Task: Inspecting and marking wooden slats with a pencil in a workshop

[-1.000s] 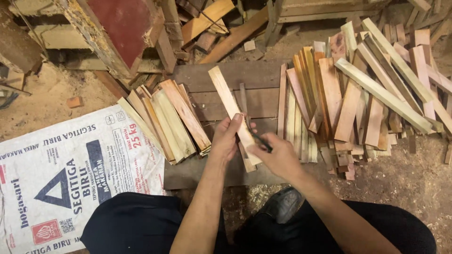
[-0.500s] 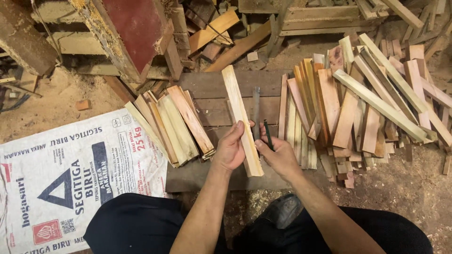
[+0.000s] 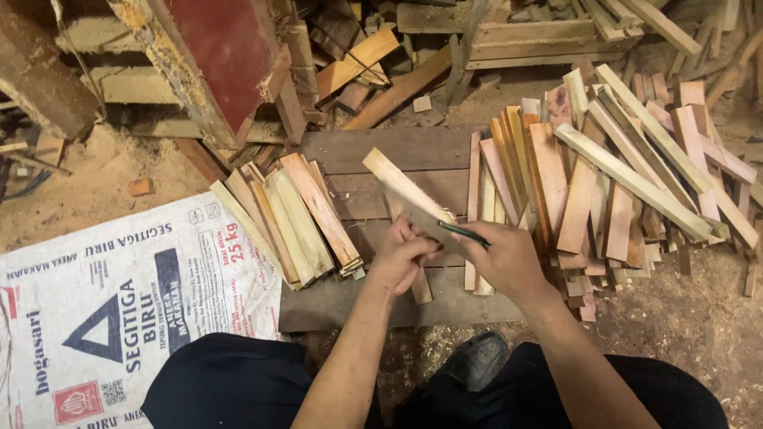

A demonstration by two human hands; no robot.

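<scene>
Slat (image 3: 405,191) lies tilted toward 10 o'clock over the pallet (image 3: 358,147), its near end pinched in your left hand (image 3: 401,258). Your right hand (image 3: 509,258) pinches a pencil (image 3: 463,233) at its 3 o'clock edge. It looks light, stiff and splintery, so grip the flat faces near the lower end.

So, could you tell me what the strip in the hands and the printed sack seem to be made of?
The strip looks like pale, raw, unfinished wood: matte, with faint grain. The sack seems to be woven plastic, though the weave is too fine to confirm: white, slightly glossy, creased.
</scene>
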